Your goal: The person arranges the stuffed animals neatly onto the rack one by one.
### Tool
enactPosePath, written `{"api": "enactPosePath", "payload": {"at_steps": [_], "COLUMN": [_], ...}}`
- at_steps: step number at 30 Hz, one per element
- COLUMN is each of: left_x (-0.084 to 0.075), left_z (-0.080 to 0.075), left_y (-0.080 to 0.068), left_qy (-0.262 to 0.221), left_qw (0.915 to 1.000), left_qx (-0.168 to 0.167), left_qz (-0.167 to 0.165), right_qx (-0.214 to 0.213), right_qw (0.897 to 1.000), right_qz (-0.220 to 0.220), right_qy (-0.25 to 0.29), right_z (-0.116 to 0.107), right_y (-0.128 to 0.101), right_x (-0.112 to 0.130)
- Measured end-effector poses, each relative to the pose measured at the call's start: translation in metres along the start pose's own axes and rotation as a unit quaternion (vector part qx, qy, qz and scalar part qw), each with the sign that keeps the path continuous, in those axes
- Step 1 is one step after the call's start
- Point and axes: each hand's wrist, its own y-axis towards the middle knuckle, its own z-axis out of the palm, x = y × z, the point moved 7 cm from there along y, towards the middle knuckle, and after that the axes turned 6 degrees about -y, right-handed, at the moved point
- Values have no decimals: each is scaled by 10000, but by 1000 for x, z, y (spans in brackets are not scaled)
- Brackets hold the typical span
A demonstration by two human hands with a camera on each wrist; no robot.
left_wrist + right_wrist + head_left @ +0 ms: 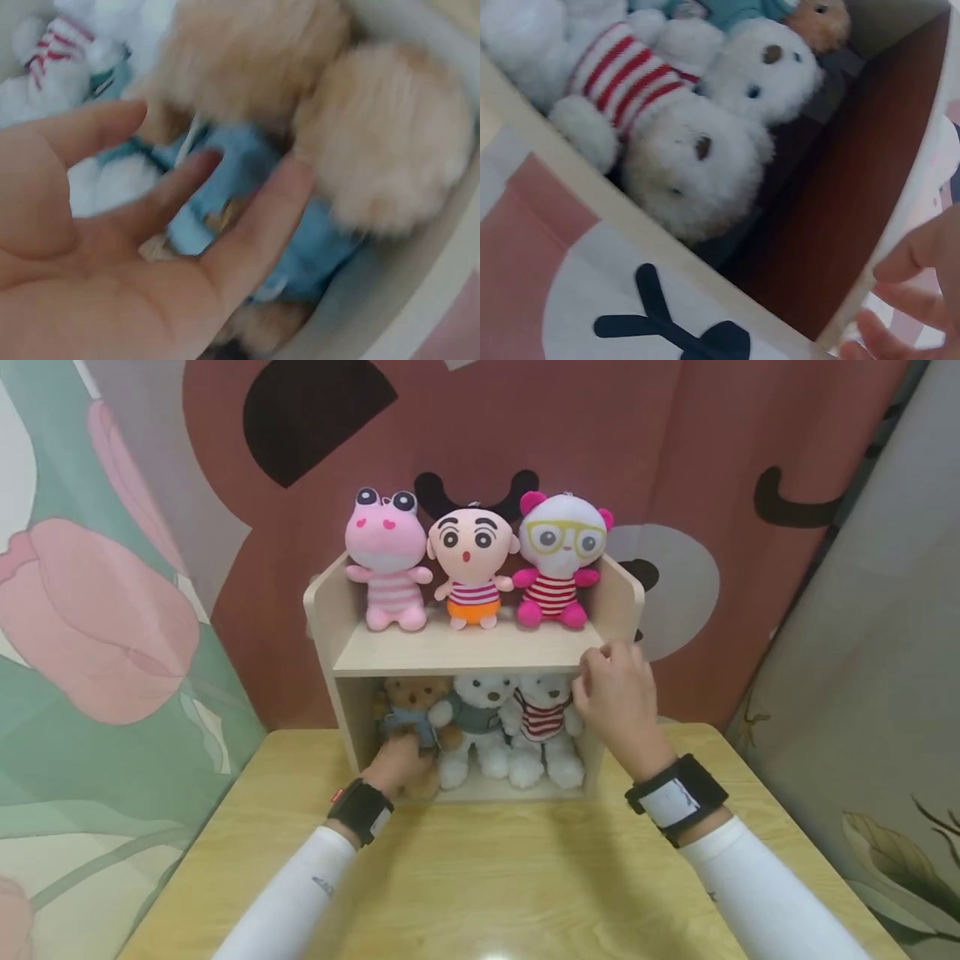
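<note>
— Where are your hands right now?

— My left hand point(396, 766) is down at the lower compartment of the wooden shelf point(465, 652), against the brown bear point(415, 710) in its blue top. The wrist view shows my fingers point(247, 225) spread wide and lying on the bear, a loose grip holding nothing yet.

— And the other?

— My right hand point(613, 693) is up at the shelf's right front corner, fingers bent at the edge. I judge it steadies the shelf, but whether the grip really closes on the board I cannot tell; only fingertips point(915, 255) show in that wrist view.

— What else sits there?

— Beside the brown bear, a white bear in teal point(480, 718) and a white bear in stripes point(542, 727), packed touching so they stay upright. On top, a pink frog point(384, 556), a doll with black hair point(471, 556) and a white toy with yellow glasses point(561, 556) lean against the back. The shelf stands on the yellow surface point(495, 877).

— Anything unclear?

— The brown bear's legs hide behind my hand, and the left wrist picture is blurred.
</note>
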Motion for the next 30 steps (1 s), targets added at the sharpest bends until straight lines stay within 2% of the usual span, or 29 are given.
{"api": "enactPosePath", "payload": {"at_steps": [4,7,10,12,13,15,17,19,23,26,30], "left_x": [14,14,12,10,11,9,8,8,13,17,20], "left_z": [20,23,25,26,27,28,26,25,25,26,30], "left_y": [-3,-7,-9,-9,-8,-7,-7,-7,-6,-6,-8], "left_qy": [233,705,1170,1469,1450,1427,1469,1414,1302,1244,1291], "left_qw": [9978,9944,9873,9841,9844,9866,9880,9890,9888,9869,9836], "left_qx": [408,305,234,263,294,363,290,221,-110,-336,-386], "left_qz": [-474,-723,-1049,-965,-955,-698,-391,-370,-718,-973,-1199], "right_qx": [-501,-555,-54,490,768,1317,1809,2286,3082,3304,2982], "right_qw": [9973,9926,9897,9878,9865,9821,9753,9660,9451,9386,9479], "right_qz": [-539,-1081,-1412,-1447,-1418,-1310,-1240,-1170,-1037,-985,-1116], "right_qy": [-1,35,218,292,297,305,277,309,327,163,-31], "right_z": [4,8,20,33,40,58,77,98,138,162,179], "right_y": [-13,-19,-25,-30,-33,-42,-51,-61,-82,-97,-106], "right_x": [9,20,31,35,37,39,43,48,57,61,68]}}
